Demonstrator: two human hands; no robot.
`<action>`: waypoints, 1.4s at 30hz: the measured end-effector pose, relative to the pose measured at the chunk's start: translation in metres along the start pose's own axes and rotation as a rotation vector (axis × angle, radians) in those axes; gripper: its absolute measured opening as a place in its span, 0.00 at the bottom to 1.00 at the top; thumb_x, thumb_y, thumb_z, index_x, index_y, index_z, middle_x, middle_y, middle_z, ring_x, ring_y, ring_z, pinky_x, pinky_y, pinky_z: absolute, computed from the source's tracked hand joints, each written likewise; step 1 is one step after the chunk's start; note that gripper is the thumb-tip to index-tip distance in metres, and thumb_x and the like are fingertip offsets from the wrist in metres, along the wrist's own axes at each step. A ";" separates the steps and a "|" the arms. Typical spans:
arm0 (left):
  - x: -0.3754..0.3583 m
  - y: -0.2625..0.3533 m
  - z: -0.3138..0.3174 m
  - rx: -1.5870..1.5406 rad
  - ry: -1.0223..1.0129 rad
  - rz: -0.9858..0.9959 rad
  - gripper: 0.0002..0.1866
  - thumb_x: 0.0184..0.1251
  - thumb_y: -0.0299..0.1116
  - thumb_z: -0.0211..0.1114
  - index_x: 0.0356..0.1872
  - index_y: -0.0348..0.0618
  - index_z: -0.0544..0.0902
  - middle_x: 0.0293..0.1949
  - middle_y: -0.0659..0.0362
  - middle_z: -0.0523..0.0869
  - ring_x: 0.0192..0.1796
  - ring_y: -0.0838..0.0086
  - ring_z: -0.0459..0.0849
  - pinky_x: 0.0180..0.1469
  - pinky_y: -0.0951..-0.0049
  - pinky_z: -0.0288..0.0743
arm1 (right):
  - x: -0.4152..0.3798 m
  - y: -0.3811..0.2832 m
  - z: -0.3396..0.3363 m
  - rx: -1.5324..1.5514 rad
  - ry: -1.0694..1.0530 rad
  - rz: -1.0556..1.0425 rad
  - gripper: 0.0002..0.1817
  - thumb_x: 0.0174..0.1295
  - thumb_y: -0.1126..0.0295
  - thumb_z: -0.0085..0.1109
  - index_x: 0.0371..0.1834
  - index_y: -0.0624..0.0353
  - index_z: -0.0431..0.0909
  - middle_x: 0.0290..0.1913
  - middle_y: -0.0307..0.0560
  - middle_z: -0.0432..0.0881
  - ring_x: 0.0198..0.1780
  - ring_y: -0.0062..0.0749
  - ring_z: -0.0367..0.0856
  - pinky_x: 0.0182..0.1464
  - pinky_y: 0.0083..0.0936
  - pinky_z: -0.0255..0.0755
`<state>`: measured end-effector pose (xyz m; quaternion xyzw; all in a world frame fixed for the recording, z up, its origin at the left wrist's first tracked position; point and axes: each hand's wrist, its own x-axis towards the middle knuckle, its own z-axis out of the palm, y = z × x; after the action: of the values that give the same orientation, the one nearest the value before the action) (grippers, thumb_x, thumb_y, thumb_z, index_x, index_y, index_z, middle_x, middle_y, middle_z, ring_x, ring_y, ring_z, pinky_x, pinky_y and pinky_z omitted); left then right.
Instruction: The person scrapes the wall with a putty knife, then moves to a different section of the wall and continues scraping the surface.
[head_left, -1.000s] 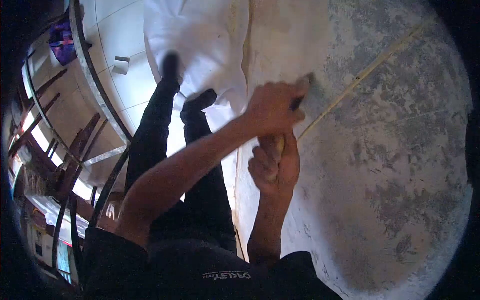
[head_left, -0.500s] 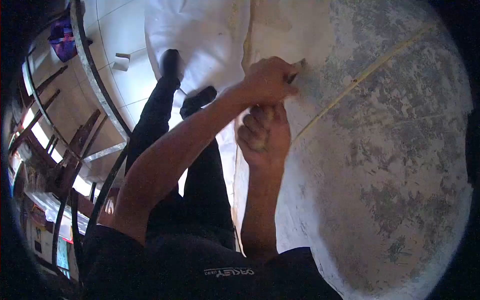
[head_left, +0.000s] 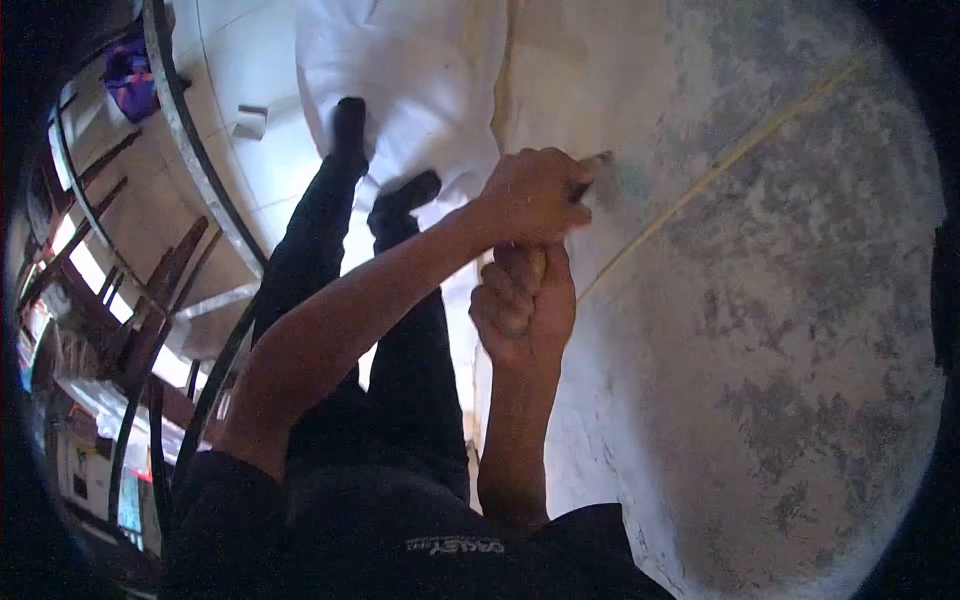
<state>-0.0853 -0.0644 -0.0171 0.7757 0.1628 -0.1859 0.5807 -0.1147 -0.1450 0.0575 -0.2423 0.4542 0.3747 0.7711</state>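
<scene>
Both hands are stacked against a rough, patchy wall. My left hand is closed around a small hand tool with a dark body and a pale, narrow tip. Its tip sticks out past the fingers, right at the wall surface. Directly below, my right hand forms a fist that meets the underside of the left one. I cannot tell what the right fingers grip, since they hide it. A faint greenish patch shows on the wall beside the tip.
A yellowish strip runs diagonally over the wall. White sheeting covers the floor by my feet. To the left stand a curved metal rail and dark wooden furniture. A small pale piece and a purple bag-like item lie on the tiles.
Both hands and the tool have shifted down the view, toward my body, along the wall. The grips look the same. The whole view has moved slightly.
</scene>
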 end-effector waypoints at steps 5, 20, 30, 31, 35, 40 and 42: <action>-0.026 0.032 0.008 -0.143 0.040 -0.109 0.24 0.52 0.41 0.60 0.53 0.51 0.73 0.32 0.47 0.81 0.37 0.55 0.81 0.44 0.62 0.73 | -0.033 -0.017 -0.002 0.023 0.029 0.097 0.18 0.67 0.55 0.31 0.35 0.58 0.67 0.13 0.37 0.64 0.08 0.16 0.60 0.05 0.13 0.57; -0.069 -0.127 0.001 -0.079 0.680 0.032 0.13 0.47 0.22 0.59 0.38 0.39 0.78 0.42 0.53 0.81 0.43 0.63 0.81 0.45 0.69 0.76 | 0.029 -0.027 0.001 -0.403 0.149 0.001 0.12 0.62 0.58 0.46 0.27 0.52 0.68 0.15 0.35 0.65 0.12 0.20 0.61 0.11 0.16 0.56; -0.130 -0.174 0.023 -0.365 0.561 -0.116 0.16 0.64 0.34 0.51 0.52 0.42 0.73 0.49 0.59 0.77 0.50 0.73 0.76 0.44 0.72 0.72 | 0.019 -0.024 0.013 -0.606 0.307 -0.214 0.08 0.59 0.65 0.46 0.24 0.52 0.66 0.15 0.33 0.65 0.13 0.19 0.62 0.11 0.15 0.58; -0.134 -0.171 0.022 -0.413 0.610 -0.136 0.16 0.52 0.28 0.57 0.45 0.39 0.75 0.46 0.57 0.79 0.47 0.70 0.78 0.45 0.72 0.73 | 0.039 -0.029 0.016 -0.658 0.260 -0.190 0.09 0.59 0.65 0.47 0.23 0.52 0.66 0.14 0.32 0.64 0.13 0.18 0.63 0.13 0.14 0.58; -0.151 -0.177 0.023 -0.518 0.671 -0.133 0.16 0.42 0.22 0.63 0.38 0.37 0.78 0.43 0.55 0.80 0.44 0.66 0.80 0.45 0.73 0.74 | 0.070 -0.035 0.016 -0.438 0.201 -0.017 0.08 0.59 0.65 0.47 0.24 0.52 0.67 0.14 0.32 0.64 0.14 0.18 0.62 0.14 0.13 0.59; -0.182 -0.174 0.012 -0.368 0.684 -0.140 0.15 0.47 0.23 0.61 0.41 0.38 0.78 0.44 0.52 0.80 0.42 0.63 0.80 0.44 0.72 0.75 | 0.008 -0.023 -0.016 -0.399 0.141 0.014 0.07 0.58 0.66 0.48 0.26 0.55 0.69 0.14 0.33 0.64 0.14 0.19 0.63 0.14 0.13 0.59; -0.198 -0.166 0.006 -0.719 0.698 -0.522 0.15 0.53 0.26 0.59 0.44 0.37 0.76 0.42 0.54 0.80 0.41 0.67 0.81 0.43 0.75 0.74 | 0.033 -0.032 -0.021 -0.423 0.178 -0.025 0.07 0.58 0.66 0.48 0.25 0.55 0.68 0.14 0.33 0.64 0.14 0.19 0.63 0.13 0.13 0.59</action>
<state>-0.3372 -0.0317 -0.0642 0.4787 0.5846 0.0112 0.6550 -0.0902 -0.1671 0.0193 -0.4363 0.4288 0.4292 0.6645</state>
